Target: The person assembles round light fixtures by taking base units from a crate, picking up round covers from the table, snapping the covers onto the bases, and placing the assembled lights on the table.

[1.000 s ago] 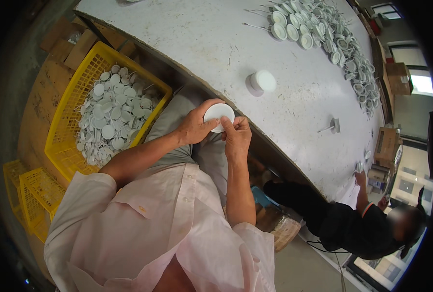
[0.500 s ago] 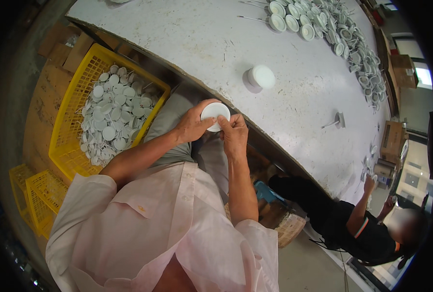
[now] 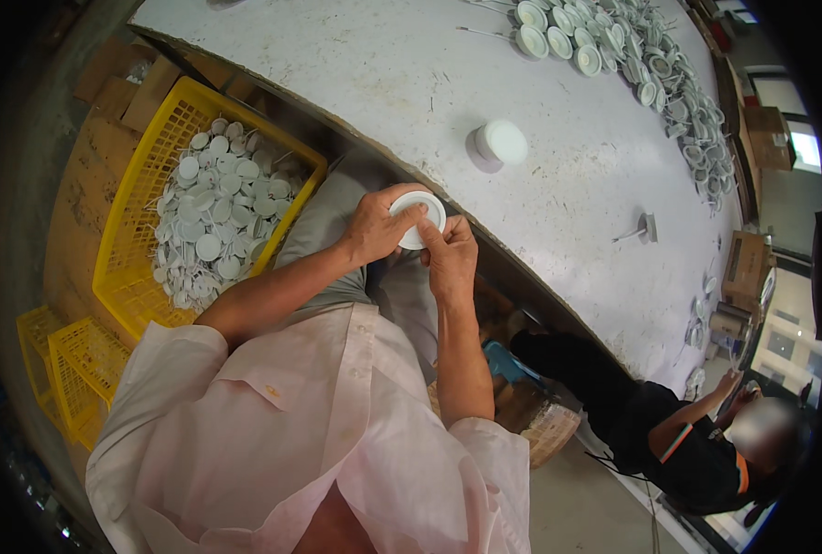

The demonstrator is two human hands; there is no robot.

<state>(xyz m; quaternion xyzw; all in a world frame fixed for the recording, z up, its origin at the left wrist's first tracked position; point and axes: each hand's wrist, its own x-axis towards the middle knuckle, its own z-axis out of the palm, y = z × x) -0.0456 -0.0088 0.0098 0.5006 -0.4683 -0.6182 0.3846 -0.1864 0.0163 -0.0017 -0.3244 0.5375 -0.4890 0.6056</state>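
Between my two hands, over my lap beside the table edge, is a round white lamp piece (image 3: 419,200) with a raised rim. My left hand (image 3: 377,227) is closed around its left side, the thumb lying across its face. My right hand (image 3: 450,258) grips the lower right rim, thumb pressing on the face and fingers behind it. Any wire on its underside is hidden. On the table nearby stands a short stack of white discs (image 3: 502,143). Farther right lies a single small lamp piece (image 3: 648,228) with a wire.
A yellow basket (image 3: 120,242) full of white wired discs (image 3: 210,246) stands to my left. Smaller yellow crates (image 3: 86,365) are below it. Many lamp pieces (image 3: 655,65) are heaped along the far side of the white table (image 3: 355,69). A co-worker (image 3: 678,443) sits at right.
My left thumb has moved up across the face of the piece, and the piece's rim now shows more clearly. The co-worker's hands have moved back from the table.
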